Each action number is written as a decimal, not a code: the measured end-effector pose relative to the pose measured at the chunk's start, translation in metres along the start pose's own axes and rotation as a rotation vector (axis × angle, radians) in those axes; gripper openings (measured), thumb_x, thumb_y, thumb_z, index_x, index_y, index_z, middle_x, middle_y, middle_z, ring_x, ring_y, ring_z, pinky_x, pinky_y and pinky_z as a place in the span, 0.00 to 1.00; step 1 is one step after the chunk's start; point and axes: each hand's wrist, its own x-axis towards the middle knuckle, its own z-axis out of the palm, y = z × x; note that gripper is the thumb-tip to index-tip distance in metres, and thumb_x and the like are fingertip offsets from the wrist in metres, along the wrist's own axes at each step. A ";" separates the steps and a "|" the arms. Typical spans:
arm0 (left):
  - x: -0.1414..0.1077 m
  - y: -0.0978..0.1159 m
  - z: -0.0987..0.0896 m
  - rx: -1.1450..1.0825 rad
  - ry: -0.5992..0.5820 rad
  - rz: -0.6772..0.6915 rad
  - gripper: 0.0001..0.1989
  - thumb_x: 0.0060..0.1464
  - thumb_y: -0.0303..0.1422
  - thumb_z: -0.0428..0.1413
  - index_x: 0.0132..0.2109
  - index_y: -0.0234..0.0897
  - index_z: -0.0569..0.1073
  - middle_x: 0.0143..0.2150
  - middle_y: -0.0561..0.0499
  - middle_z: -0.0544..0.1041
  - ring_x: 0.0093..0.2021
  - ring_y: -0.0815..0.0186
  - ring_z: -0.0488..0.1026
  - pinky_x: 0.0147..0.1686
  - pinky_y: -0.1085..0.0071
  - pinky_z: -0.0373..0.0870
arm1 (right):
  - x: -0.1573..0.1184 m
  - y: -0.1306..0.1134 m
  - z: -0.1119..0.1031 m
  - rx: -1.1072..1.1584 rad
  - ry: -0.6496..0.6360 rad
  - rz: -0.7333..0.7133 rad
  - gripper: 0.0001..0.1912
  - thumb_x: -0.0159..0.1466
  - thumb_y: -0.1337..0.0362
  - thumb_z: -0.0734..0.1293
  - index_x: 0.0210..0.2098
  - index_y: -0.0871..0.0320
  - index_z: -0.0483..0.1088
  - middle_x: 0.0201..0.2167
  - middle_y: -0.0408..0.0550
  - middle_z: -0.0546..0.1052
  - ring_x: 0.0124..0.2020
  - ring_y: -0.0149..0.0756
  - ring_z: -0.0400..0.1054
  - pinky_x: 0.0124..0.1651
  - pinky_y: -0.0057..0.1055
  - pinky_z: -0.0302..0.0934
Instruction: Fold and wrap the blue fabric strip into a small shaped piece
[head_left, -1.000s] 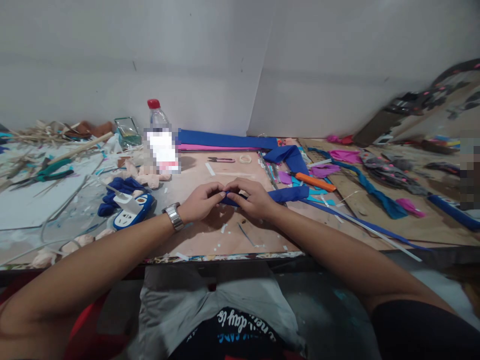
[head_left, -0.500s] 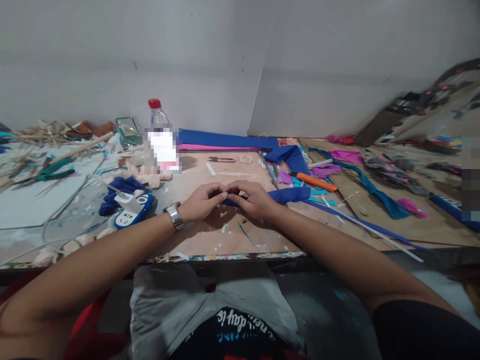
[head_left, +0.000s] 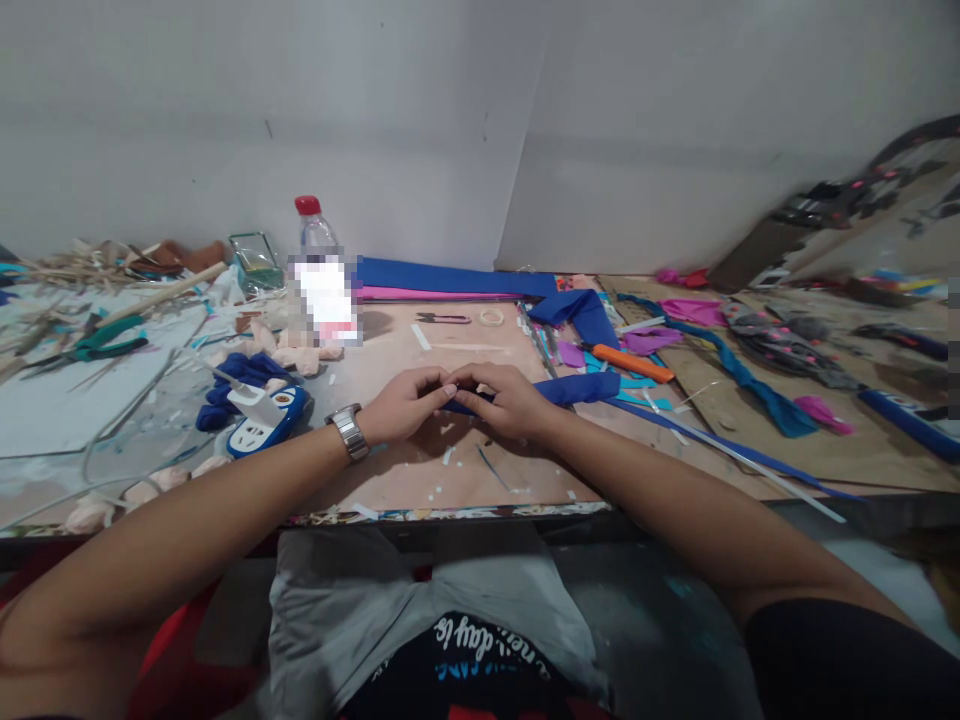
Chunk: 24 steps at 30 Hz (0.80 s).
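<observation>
A strip of blue fabric (head_left: 577, 388) runs from the right under my wrist to my fingers above the board. My left hand (head_left: 411, 405) pinches the strip's end, thumb and fingertips together. My right hand (head_left: 506, 400) is closed on the same strip, its fingertips touching those of the left. Fingers hide most of the held end. Beyond my hands lie small thread snips (head_left: 444, 319) and a pale ring-shaped roll (head_left: 491, 318). To the right of them rests an orange utility knife (head_left: 634, 363).
A bottle with a red cap (head_left: 307, 206) stands at the back left. On the left are a blue-and-white power socket (head_left: 266, 420) with a cable and green-handled pliers (head_left: 109, 340). A folded blue cloth (head_left: 450, 276) lies along the wall. A thin white strip (head_left: 757, 468) extends over the right front edge.
Both hands keep their hold on the blue fabric strip in nearly the same place. Nothing else on the table has visibly moved.
</observation>
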 end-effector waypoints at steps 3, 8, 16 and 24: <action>0.000 0.001 0.000 0.043 0.003 0.020 0.20 0.68 0.47 0.52 0.39 0.34 0.73 0.32 0.52 0.72 0.33 0.67 0.67 0.37 0.69 0.64 | 0.000 0.000 0.000 -0.007 -0.003 -0.012 0.11 0.72 0.58 0.65 0.47 0.55 0.77 0.43 0.49 0.83 0.42 0.38 0.76 0.47 0.35 0.68; -0.001 0.001 0.000 0.027 0.008 0.011 0.20 0.67 0.48 0.52 0.39 0.34 0.74 0.32 0.52 0.73 0.33 0.67 0.68 0.37 0.69 0.64 | 0.001 -0.002 -0.001 0.002 0.001 -0.012 0.11 0.72 0.58 0.65 0.47 0.55 0.77 0.43 0.49 0.83 0.42 0.38 0.76 0.48 0.35 0.68; 0.000 0.000 0.000 0.062 0.005 0.023 0.21 0.68 0.48 0.51 0.38 0.34 0.73 0.32 0.52 0.74 0.33 0.67 0.68 0.37 0.69 0.65 | 0.000 -0.001 -0.002 -0.010 -0.006 -0.025 0.11 0.72 0.59 0.65 0.47 0.55 0.77 0.43 0.50 0.83 0.42 0.39 0.76 0.47 0.35 0.68; 0.000 -0.001 -0.001 0.097 -0.003 0.019 0.20 0.68 0.47 0.51 0.39 0.34 0.74 0.34 0.51 0.74 0.35 0.66 0.69 0.38 0.69 0.64 | 0.001 0.000 -0.001 -0.001 -0.037 -0.009 0.11 0.72 0.59 0.65 0.48 0.55 0.77 0.43 0.49 0.83 0.42 0.38 0.76 0.47 0.34 0.68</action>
